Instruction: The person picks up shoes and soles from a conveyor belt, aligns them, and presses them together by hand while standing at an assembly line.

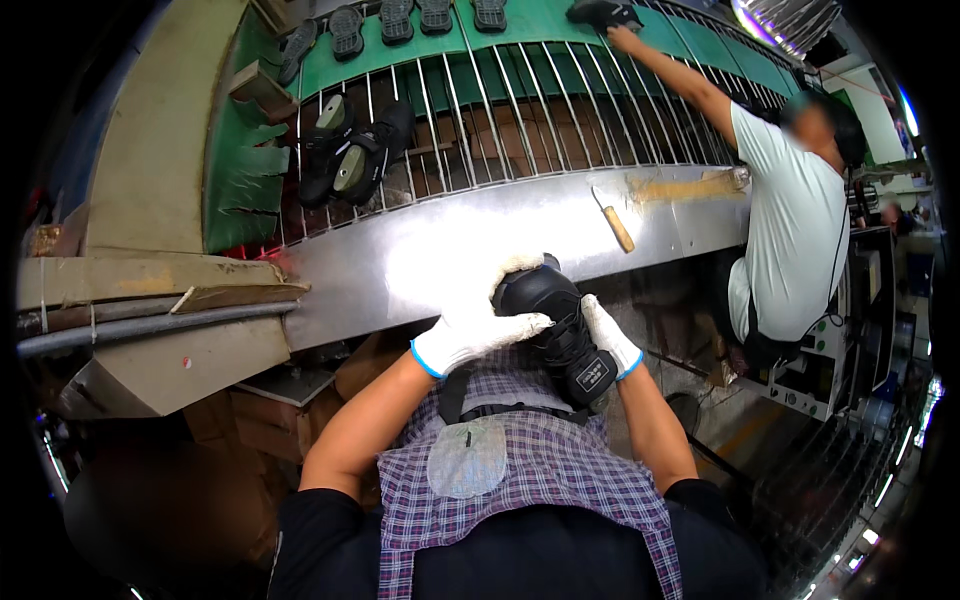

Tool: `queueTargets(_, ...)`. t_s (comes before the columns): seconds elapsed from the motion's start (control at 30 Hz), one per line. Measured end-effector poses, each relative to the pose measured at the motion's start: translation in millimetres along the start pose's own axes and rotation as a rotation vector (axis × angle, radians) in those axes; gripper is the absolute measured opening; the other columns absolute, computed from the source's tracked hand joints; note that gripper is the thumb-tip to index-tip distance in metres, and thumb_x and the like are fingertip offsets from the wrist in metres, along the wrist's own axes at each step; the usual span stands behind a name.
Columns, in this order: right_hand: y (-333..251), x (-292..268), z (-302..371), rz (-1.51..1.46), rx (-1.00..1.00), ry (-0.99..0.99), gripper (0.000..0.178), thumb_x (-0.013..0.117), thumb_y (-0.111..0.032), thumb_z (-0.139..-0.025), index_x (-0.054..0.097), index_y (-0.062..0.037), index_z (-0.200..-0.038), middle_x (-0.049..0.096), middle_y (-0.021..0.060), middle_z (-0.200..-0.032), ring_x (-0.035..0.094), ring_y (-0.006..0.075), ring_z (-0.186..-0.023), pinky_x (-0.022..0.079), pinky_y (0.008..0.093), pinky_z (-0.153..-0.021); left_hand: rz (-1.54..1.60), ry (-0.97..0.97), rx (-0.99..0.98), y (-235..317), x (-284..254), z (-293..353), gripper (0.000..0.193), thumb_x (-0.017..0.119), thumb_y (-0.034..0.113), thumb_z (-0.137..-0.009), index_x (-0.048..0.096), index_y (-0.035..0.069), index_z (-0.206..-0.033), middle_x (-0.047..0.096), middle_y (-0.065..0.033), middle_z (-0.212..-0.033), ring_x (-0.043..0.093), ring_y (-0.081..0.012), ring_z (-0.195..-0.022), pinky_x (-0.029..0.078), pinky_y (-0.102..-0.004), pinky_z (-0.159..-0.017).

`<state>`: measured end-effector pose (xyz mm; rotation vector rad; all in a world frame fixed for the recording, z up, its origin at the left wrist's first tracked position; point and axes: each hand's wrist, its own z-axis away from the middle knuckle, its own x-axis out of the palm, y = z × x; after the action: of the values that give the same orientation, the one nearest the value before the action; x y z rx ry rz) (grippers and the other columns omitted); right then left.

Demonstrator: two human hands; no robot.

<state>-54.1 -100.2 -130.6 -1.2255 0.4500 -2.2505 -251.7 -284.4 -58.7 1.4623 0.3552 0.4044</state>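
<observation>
Nearest to the camera is the plaid apron on the person's chest, and just above it both gloved hands hold one black shoe. The left hand lies over the toe end of the shoe, its fingers bent around the top. The right hand supports the shoe from the side near the laces, its fingers also closed on it. The shoe is in the air between the apron and the steel tabletop, not resting on it.

I judge that the step in hand is handling or checking this one shoe close to the body. The next move probably calls for a firm two-hand grip and a reach forward over the steel edge toward the wire rack conveyor, where a pair of black shoes already lies. A wooden-handled tool rests on the tabletop, well apart from the hands. A co-worker in a pale shirt reaches to another shoe at the far side
</observation>
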Motion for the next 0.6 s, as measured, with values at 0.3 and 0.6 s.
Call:
queueTargets(0.3, -51, 73, -30, 0.014, -0.245, -0.057, 0.068, 0.038, -0.051, -0.114, 0.049, 0.0032, -0.153, 0.056, 0.0179, -0.152, 0.057, 0.0275, -0.137, 0.047, 0.0431, -0.118, -0.257, 0.155, 0.372, 139, -49, -20, 0.095, 0.099, 0.023, -0.07, 0.052, 0.0, -0.15, 0.064, -0.0156, -0.143, 0.062, -0.0252, -0.133, 0.048, -0.0389, -0.114)
queueTargets(0.6, -53, 148, -9, 0.243, -0.232, -0.013, 0.057, 0.035, -0.039, -0.117, 0.05, 0.0045, -0.151, 0.06, 0.0163, -0.146, 0.056, 0.0235, -0.134, 0.043, 0.0388, -0.117, 0.237, 0.271, 0.366, 139, -63, -2, 0.093, 0.091, 0.007, -0.076, 0.043, -0.003, -0.155, 0.062, -0.0169, -0.143, 0.063, -0.0237, -0.128, 0.05, -0.0385, -0.112)
